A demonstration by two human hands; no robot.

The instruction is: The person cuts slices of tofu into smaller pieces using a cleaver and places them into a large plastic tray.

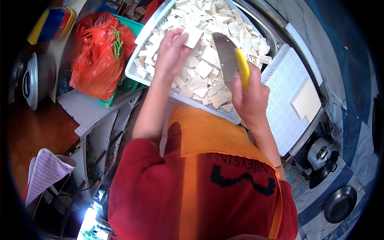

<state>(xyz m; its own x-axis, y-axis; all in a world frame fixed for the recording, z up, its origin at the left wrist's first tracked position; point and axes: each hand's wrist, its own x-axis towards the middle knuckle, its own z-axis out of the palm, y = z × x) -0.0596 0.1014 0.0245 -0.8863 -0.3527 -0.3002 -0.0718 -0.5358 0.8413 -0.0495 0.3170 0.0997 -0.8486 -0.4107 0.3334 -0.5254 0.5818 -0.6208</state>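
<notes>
My left hand [174, 51] pinches a flat white slab [193, 36], which looks like tofu, between thumb and fingers. In my right hand [251, 93] is a knife with a yellow handle [242, 69]; its broad blade [225, 55] points up and away from me, to the right of the slab and apart from it. Both hands are over a white perforated plastic tray [192, 102] heaped with cut white pieces [204, 69] of the same kind, some square, some in wedges or small blocks.
Right of the tray, a white perforated tray [276, 99] holds a large notched slab [306, 100]. A red plastic bag [96, 66] with green beans [117, 43] lies on a green crate [136, 27] at left. Farther out are a lidded pot [34, 81], another pot [319, 153] and a pan [340, 204].
</notes>
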